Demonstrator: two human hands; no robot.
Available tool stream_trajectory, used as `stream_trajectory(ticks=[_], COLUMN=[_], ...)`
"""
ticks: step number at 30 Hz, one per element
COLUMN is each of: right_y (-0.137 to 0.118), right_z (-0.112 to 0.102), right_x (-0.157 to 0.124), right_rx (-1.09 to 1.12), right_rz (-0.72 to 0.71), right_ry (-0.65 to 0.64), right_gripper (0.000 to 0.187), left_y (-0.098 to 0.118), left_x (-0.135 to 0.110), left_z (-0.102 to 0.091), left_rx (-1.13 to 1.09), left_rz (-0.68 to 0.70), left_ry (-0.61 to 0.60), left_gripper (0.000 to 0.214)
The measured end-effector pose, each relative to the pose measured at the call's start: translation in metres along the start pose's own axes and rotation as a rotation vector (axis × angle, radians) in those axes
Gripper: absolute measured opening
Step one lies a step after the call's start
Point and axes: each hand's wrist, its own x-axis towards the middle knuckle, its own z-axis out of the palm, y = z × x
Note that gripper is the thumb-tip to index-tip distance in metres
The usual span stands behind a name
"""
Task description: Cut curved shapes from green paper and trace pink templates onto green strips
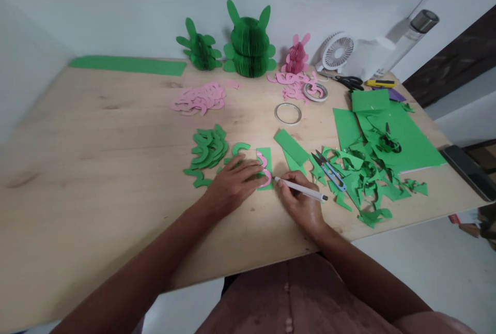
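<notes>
My left hand (234,183) lies flat with fingers stretched out, pressing on a pink curved paper template (264,167) that rests on a small green paper strip (267,155). My right hand (298,202) grips a white pen (302,190), its tip touching the right edge of the pink template. A pile of green curved cut-outs (209,150) lies just beyond my left hand. A single green curved piece (240,147) sits between that pile and the strip.
Blue thread snips (329,170) lie among green scraps (368,179) on the right, beside green sheets (403,137). Two tape rolls (288,113), pink cut-outs (201,99), green and pink paper figures (250,44), a fan (338,50), scissors (351,81) and a bottle (406,39) stand at the back.
</notes>
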Motion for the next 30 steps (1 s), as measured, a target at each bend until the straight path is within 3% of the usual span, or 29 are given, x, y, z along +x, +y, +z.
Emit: stream_trajectory(ticks=[30], right_y=[-0.0044], right_z=[-0.002], right_x=[-0.0005], right_rx=[-0.003], right_rz=[0.003], right_ry=[-0.01], right_gripper=[0.011], left_y=[0.002], left_x=[0.0001], left_z=[-0.0029], left_rx=[-0.005], left_rz=[-0.018], left_ry=[-0.026], left_gripper=[0.023])
